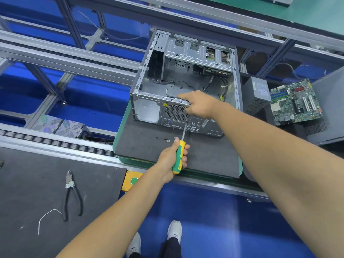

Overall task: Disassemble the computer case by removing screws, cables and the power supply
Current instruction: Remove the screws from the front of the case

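Note:
An open grey computer case [149, 84] lies on a dark foam pad [204, 155], its rear panel facing me. My left hand [172, 157] grips a yellow-green screwdriver [179, 157]; its shaft runs up to the rear panel beside the fan grille [176, 111]. My right hand [200, 105] holds the top rear edge of the case above the fan, fingers curled over the rim. Black cables [221, 84] lie inside the case. Loose screws [167, 140] sit on the pad just in front of the case.
A removed power supply [257, 94] and a green motherboard [296, 101] sit right of the case, next to a grey side panel [329, 112]. Cutting pliers [71, 194] and a white cable tie [44, 218] lie on the left mat. A yellow button box [130, 180] is at the conveyor edge.

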A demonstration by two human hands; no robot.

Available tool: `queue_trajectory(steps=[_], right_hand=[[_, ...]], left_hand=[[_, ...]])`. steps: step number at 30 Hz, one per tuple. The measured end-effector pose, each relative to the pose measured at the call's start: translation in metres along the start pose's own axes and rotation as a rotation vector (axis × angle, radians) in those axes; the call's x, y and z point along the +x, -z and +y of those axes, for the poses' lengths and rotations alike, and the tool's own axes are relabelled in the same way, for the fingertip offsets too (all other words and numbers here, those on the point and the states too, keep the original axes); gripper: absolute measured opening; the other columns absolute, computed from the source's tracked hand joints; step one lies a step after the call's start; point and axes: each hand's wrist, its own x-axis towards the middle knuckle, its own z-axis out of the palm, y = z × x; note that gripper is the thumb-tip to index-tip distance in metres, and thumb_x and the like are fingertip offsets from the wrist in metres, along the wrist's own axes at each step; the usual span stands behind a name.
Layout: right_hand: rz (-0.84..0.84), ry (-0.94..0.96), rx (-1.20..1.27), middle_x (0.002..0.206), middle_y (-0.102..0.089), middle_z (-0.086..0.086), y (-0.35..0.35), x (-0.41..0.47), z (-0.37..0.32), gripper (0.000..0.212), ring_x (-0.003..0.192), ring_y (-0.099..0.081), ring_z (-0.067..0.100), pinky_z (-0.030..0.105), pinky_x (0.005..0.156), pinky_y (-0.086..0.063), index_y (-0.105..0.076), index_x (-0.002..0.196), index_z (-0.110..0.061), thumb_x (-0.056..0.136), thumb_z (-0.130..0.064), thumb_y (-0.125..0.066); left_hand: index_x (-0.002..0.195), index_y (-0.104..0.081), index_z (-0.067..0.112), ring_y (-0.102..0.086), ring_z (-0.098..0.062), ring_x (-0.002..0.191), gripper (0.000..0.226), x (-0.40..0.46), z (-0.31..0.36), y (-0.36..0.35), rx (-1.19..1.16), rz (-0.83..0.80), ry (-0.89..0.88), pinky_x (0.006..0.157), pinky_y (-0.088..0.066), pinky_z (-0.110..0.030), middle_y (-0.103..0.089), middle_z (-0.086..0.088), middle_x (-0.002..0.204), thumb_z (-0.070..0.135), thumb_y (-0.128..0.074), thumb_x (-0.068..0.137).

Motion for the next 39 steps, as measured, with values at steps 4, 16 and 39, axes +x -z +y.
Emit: queue_trajectory(steps=[4,16,39], right_hand=[[0.002,0.009,0.010,0.062,-0.043,0.000,-0.001,0.000,0.001,0.040,0.057,-0.042,0.021,0.033,0.051,-0.025,-0.054,0.117,-0.029,0.082,-0.011,-0.056],[-0.005,-0.004,0.003,0.062,-0.045,0.004,0.000,0.000,0.000,0.039,0.058,-0.042,0.021,0.033,0.052,-0.026,-0.053,0.115,-0.031,0.082,-0.011,-0.056],[-0.005,-0.015,0.009,0.067,-0.053,0.006,0.001,-0.003,-0.002,0.053,0.057,-0.046,0.020,0.031,0.052,-0.031,-0.053,0.136,-0.025,0.085,-0.010,-0.055]], left_hand=[[0.103,-0.062,0.012,-0.050,-0.010,0.052,0.043,0.005,-0.003,-0.007,0.124,0.101,-0.096,0.044,-0.043,-0.024,-0.058,-0.002,0.079,0.053,-0.067,0.095],[0.101,-0.061,0.008,-0.072,-0.012,0.067,0.038,-0.002,-0.003,-0.011,0.253,0.116,-0.227,0.055,-0.053,-0.028,-0.070,-0.002,0.077,0.046,-0.055,0.104],[0.107,-0.067,0.005,-0.068,-0.011,0.062,0.044,-0.002,-0.002,-0.006,0.291,0.144,-0.227,0.054,-0.052,-0.025,-0.067,-0.003,0.087,0.043,-0.044,0.109]])
